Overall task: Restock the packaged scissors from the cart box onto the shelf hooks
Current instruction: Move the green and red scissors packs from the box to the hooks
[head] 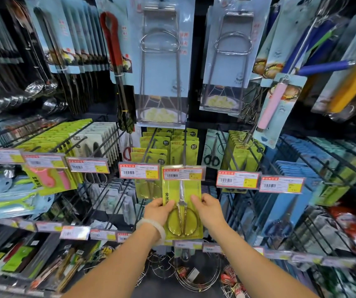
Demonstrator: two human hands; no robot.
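A yellow-green carded pack of gold-handled scissors is held upright in front of the middle shelf hook. Its top edge sits just behind the hook's price tag. My left hand pinches the pack's left edge, a pale bangle on that wrist. The right edge is pinched by my right hand. More packs of the same yellow-green card hang further back on that hook and on the hook to its left. The cart box is out of view.
Long black wire hooks with price tags stick out toward me on every side. Bowl clips on blue cards hang above. Peelers hang at the left, blue packs at the right, wire racks below.
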